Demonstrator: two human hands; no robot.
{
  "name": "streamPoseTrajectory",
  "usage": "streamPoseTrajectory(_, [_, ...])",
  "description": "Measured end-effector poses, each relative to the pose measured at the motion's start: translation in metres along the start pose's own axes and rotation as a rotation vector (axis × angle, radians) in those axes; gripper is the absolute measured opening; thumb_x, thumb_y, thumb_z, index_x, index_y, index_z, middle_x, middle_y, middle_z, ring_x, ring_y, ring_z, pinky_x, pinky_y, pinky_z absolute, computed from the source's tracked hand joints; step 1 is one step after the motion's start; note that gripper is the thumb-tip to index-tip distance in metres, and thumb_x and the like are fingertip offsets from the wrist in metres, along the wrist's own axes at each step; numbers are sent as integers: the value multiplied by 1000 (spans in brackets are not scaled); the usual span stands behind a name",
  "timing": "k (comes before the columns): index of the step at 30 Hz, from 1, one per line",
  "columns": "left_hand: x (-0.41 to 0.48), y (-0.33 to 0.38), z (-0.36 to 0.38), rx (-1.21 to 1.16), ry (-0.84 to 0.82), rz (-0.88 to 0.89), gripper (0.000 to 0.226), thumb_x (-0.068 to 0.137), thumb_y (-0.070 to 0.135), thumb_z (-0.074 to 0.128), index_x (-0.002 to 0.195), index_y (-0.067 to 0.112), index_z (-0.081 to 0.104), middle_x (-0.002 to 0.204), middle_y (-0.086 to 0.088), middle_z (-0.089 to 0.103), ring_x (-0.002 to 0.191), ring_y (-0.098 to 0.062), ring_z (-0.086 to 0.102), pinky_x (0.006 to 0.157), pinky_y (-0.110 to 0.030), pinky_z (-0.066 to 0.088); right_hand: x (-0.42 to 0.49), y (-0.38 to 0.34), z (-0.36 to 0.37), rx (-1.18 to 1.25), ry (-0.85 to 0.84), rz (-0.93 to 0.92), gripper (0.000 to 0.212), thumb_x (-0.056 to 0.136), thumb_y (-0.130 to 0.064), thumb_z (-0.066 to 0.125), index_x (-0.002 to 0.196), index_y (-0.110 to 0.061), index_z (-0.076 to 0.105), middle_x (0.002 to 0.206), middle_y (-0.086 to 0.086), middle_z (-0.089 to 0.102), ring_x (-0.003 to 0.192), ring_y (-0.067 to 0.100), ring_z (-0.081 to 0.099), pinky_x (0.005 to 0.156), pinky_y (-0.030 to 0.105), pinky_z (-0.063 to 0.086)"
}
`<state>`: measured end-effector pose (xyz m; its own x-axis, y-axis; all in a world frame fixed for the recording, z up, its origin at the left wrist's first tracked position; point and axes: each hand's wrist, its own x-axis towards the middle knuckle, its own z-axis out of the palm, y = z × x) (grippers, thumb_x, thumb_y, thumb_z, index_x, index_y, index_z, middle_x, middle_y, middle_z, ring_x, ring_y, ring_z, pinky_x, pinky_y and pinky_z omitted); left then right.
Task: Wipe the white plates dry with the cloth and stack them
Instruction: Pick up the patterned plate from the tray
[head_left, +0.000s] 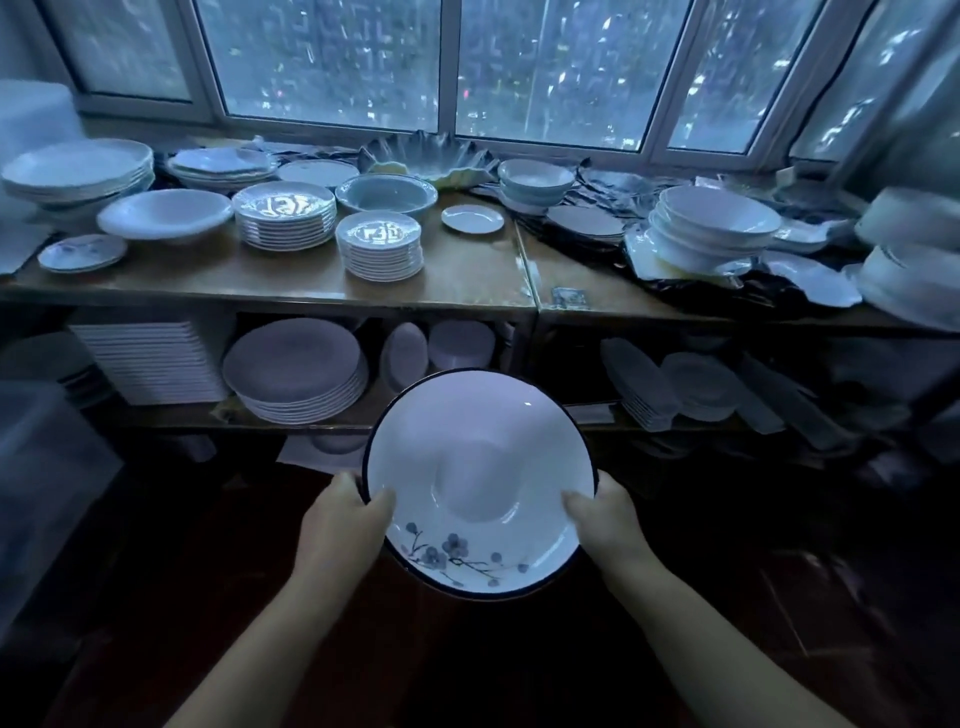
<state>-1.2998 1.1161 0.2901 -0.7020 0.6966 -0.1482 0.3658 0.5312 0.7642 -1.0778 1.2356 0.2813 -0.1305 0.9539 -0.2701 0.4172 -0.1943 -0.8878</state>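
- Below the shelf top (291, 283), nearer the viewer: white plate (478, 467), dark-rimmed, held in mid-air
- left hand (345, 519) and right hand (605, 514) each grasp its rim, thumbs inside
- no cloth in view; judged best kept level in both grips until wiped

A glossy, glazed white ceramic dish (480, 467) with a dark rim and painted blossom sprig; behind it, shiny stacked plates (284, 215) on a smooth brown wooden worktop (467, 270) with a sheen.
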Motion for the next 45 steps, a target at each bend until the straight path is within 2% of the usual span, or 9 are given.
streamPoseTrajectory(9, [143,71,77,-4,-20,56,11,86,25,57,83,15,54,72,4,58,66,-7,50,53,-25,33,156,-30,-11,-28,51,46,22,85,-9,57,106,-8,64,98,7,69,92,26,65,88,46,53])
streamPoseTrajectory(13, [225,110,105,3,-44,72,13,86,25,57,80,15,51,72,3,56,67,-15,51,56,-35,31,236,-60,-9,-26,84,72,23,84,-10,56,106,-11,65,97,4,69,92,24,65,89,47,53])
streamPoseTrajectory(24, [378,175,144,30,-53,68,21,86,23,58,71,18,44,65,3,50,65,-23,47,54,-35,29,404,-111,8,-38,70,88,21,84,-6,55,102,-9,67,93,5,71,87,24,66,79,39,54])
streamPoseTrajectory(30, [437,181,170,12,-34,-41,18,86,24,57,78,9,50,72,-2,58,69,-24,53,54,-34,32,498,-123,30,-52,-41,95,18,84,-2,56,96,-8,68,87,5,70,79,21,66,64,30,51])
streamPoseTrajectory(33, [468,184,186,-1,-11,-118,13,86,24,56,87,11,54,79,-1,60,77,-27,55,62,-36,36,551,-130,43,-110,-150,74,15,84,-4,57,92,-10,67,83,2,68,76,19,64,55,24,46])
streamPoseTrajectory(36, [500,194,203,1,29,-215,16,86,23,55,84,7,52,80,-7,59,73,-26,53,63,-37,36,606,-142,54,-175,-258,65,11,83,-7,57,90,-12,65,82,2,68,78,24,65,59,27,48])
streamPoseTrajectory(38, [526,203,218,-15,51,-288,17,86,21,55,81,6,50,78,-8,59,75,-28,54,63,-37,37,646,-151,60,-218,-301,62,12,83,-8,56,89,-15,64,81,2,67,75,21,64,60,28,49])
streamPoseTrajectory(42, [557,213,238,-53,65,-358,16,88,18,54,87,2,53,86,-11,61,83,-32,56,70,-37,40,697,-171,70,-263,-371,-8,20,84,-2,53,77,-20,59,74,-4,61,65,10,56,43,12,41])
streamPoseTrajectory(45, [580,219,255,-78,98,-407,15,89,17,53,93,2,55,93,-12,61,88,-30,55,70,-35,38,737,-178,82,-284,-417,-10,16,83,-3,53,84,-16,62,81,1,64,69,12,59,46,16,44])
